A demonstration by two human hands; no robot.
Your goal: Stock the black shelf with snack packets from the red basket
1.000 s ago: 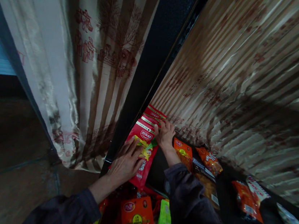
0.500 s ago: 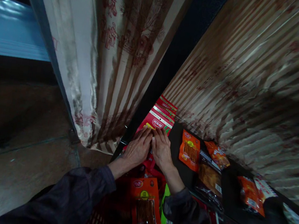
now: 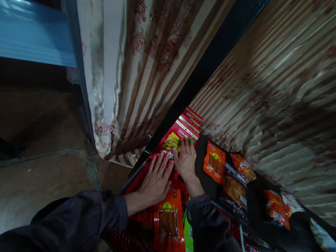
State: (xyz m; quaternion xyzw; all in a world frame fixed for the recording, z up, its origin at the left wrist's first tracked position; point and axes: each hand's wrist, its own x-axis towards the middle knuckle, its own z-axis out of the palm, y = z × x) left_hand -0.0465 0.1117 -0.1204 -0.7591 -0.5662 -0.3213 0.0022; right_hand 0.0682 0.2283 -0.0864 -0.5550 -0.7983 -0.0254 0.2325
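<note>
Nothing clenched: right hand [image 3: 186,159] laid on the red packet [image 3: 170,142], left hand [image 3: 155,182] spread flat at its near end. Packet is set at the left end of the black shelf [image 3: 256,196], overlapping a similar packet [image 3: 194,116]; an orange packet [image 3: 214,162] is seen to the right. Judged light, soft, slick-filmed; best taken by far seal or sides.

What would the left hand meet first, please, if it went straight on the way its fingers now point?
Most likely the red packet with the yellow picture, which lies just ahead of the left hand; depth is unclear, so the fingertips may be touching its lower end.
</note>
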